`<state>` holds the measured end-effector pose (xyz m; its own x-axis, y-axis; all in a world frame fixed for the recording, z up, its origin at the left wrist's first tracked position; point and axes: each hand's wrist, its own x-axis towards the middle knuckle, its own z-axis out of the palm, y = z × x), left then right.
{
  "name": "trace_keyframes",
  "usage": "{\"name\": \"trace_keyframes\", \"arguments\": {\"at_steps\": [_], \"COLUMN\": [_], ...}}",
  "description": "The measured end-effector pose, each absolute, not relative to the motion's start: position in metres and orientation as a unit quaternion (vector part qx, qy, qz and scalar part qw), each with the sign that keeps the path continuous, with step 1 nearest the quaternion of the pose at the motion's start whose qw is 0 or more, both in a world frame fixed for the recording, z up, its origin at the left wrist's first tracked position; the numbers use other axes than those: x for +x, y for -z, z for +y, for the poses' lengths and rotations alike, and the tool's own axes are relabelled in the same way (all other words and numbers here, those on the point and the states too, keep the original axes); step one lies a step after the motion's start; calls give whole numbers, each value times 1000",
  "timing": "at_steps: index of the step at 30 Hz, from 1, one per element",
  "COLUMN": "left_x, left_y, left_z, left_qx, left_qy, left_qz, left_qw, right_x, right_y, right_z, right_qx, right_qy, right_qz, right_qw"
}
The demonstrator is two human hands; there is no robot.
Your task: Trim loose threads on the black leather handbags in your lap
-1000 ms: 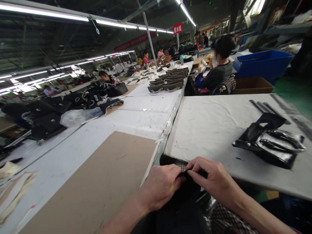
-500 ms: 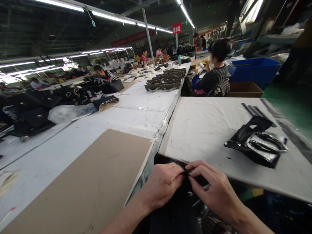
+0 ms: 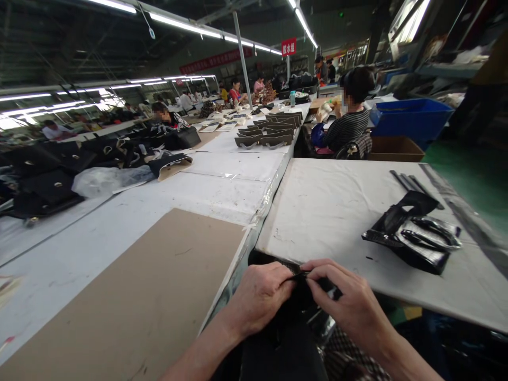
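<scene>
Both hands meet low in the middle of the head view, at the table's near corner. My left hand (image 3: 264, 296) is closed on the upper edge of a black bag piece (image 3: 280, 349), which hangs down over my lap. With thumb and fingertips, my right hand (image 3: 345, 293) pinches the same black edge just to the right. Dark material fills the space under my hands, and its details are hard to make out. A black bundle with shiny silvery wrapping and looped handles (image 3: 420, 233) lies on the white table to the right.
Tan board (image 3: 138, 286) covers the near left of the long white table (image 3: 234, 196). Black bags (image 3: 47, 190) are piled at the far left. Grey-brown folded panels (image 3: 270, 129) stand further along. A seated person (image 3: 351, 116) works ahead, beside a blue bin (image 3: 410, 119).
The view has shifted slightly. My hands stay together on the black edge, with the right fingers moved only a little. Things on the tables have not moved.
</scene>
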<state>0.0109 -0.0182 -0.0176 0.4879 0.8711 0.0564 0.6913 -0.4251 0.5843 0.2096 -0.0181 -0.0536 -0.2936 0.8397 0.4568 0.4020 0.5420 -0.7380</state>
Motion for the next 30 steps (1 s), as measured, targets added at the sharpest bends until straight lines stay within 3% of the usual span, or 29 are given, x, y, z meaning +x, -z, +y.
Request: {"name": "trace_keyframes", "arguments": {"at_steps": [11, 18, 23, 30], "left_x": [13, 19, 28, 32], "left_y": [16, 9, 7, -15], "left_z": [-20, -18, -11, -6], "left_qx": [818, 795, 813, 734], "left_qy": [-185, -179, -155, -168], "left_qz": [479, 512, 502, 636], "left_qw": [257, 273, 250, 169], "right_x": [199, 198, 199, 215], "right_y": [62, 67, 70, 13], "right_z": [-18, -20, -8, 17], "right_qx": [-424, -481, -453, -416], "right_qy": [-211, -349, -370, -393], "right_qz": [-749, -642, -639, -653], "right_qw": [463, 485, 499, 496]}}
